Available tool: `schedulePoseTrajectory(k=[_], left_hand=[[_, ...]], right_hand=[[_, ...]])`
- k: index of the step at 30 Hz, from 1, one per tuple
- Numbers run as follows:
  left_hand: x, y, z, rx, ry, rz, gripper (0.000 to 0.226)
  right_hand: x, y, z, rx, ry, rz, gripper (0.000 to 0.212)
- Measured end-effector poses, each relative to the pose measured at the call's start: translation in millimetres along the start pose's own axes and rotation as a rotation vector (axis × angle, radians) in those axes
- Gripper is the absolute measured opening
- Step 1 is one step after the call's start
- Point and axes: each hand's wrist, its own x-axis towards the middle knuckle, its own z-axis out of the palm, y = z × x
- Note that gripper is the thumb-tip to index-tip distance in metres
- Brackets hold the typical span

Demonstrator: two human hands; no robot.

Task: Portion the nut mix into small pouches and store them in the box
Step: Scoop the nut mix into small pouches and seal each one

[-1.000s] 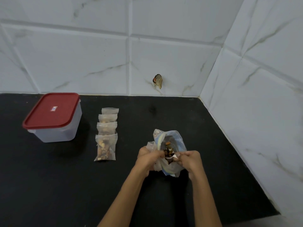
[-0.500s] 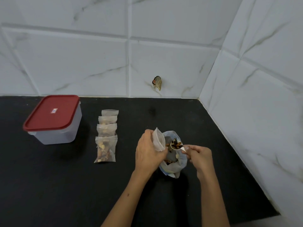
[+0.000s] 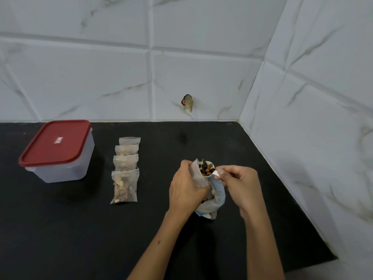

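Four pouches (image 3: 125, 170): we see them filled and lying in a row on the black counter (image 3: 60, 229), between the box and our hands.
Box (image 3: 58, 152): it sits at the left with its red lid (image 3: 54, 142) on.
Left hand (image 3: 186, 190): we pinch a small empty pouch (image 3: 198, 175) by its side.
Right hand (image 3: 240, 185): we hold a white scoop (image 3: 209, 169) full of nuts, right at the pouch's mouth.
Big nut bag (image 3: 217, 199): it stands open between our hands.
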Motion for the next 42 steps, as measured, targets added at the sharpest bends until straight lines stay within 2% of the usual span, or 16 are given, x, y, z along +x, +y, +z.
schedulePoseTrajectory(k=[4, 8, 13, 17, 25, 30, 35, 39, 42], left_hand=[[-1, 3, 2, -0.037, -0.007, -0.025, 0.044], [-3, 7, 3, -0.077, -0.008, -0.026, 0.038], [-5, 9, 3, -0.169, 0.002, -0.031, 0.039], [-5, 8, 4, -0.217, 0.017, -0.004, 0.04], [-6, 11, 1, -0.274, 0.05, -0.006, 0.039], [-6, 10, 0, -0.31, 0.057, 0.003, 0.039], [-7, 9, -1, -0.348, 0.074, 0.047, 0.039], [-6, 12, -2, -0.357, 0.101, 0.093, 0.039], [-4, 12, -5, -0.341, 0.122, 0.155, 0.043]], right_hand=[[-3, -1, 3, -0.259, 0.051, -0.16, 0.014], [-8, -7, 5, -0.438, 0.033, -0.283, 0.018], [-8, -12, 8, -0.634, -0.019, -0.314, 0.035], [-5, -13, 9, -0.738, -0.021, -0.311, 0.034], [-8, -14, 7, -0.656, 0.119, -0.45, 0.023], [-12, -16, 5, -0.603, 0.117, -0.407, 0.027], [-14, -17, 5, -0.545, 0.138, -0.399, 0.022], [-16, -21, 9, -0.594, 0.064, -0.324, 0.025], [-18, -23, 12, -0.582, 0.151, -0.365, 0.023]])
